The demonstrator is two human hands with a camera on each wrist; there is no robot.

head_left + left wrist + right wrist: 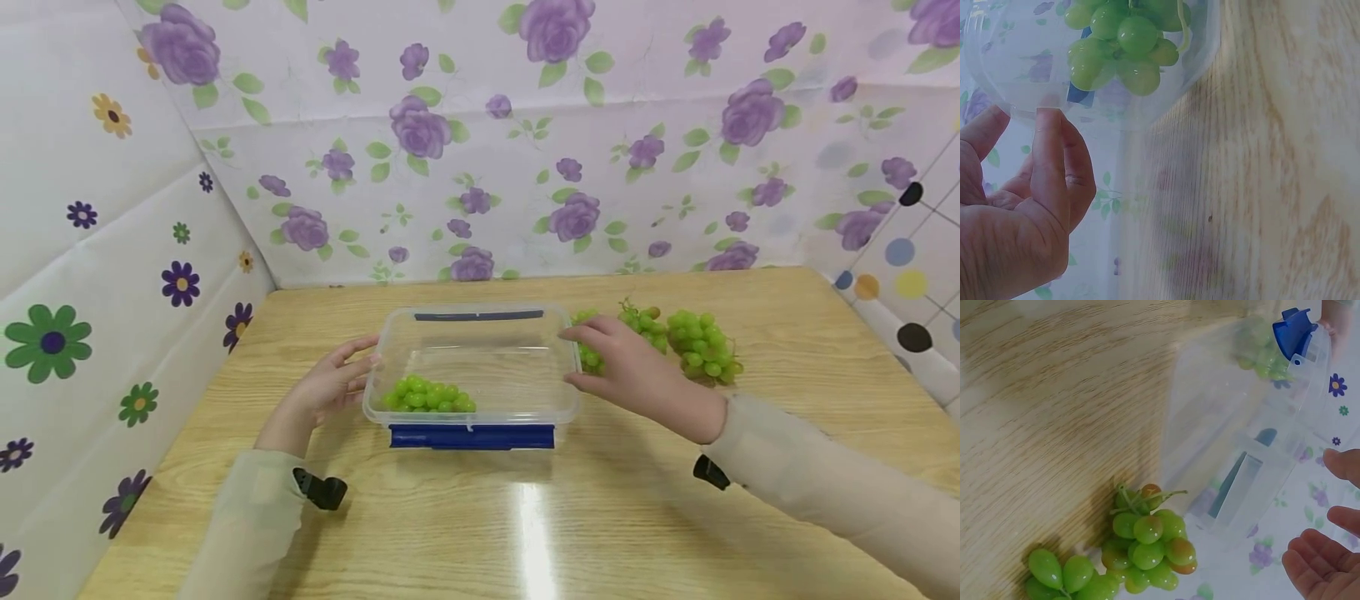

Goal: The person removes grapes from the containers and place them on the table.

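l hand (330,385) at the left end of the clear box (480,333), fingers straight & relaxed, tips touching the wall near the rim; grips nothing. wrist view shows same: fingertips (1047,125) against the plastic, one grape bunch (1125,40) just inside the wall. r hand (630,371) at the right end of box, fingers spread & loose, index at the rim corner, thumb by the lower wall; not clasped round anything. r wrist view shows fingers (1319,562) uncurled, just off the box wall.

box sits mid table (600,517), lid off, blue clip (472,436) on the near side, dark clip at far side. bunch in box (429,396) lies in the near-left corner.

right of box, behind & partly hidden by the r hand: loose grapes (651,323) close to box, bigger bunch (703,346) further right. floral sheets (480,150) wall in the table at back & sides.
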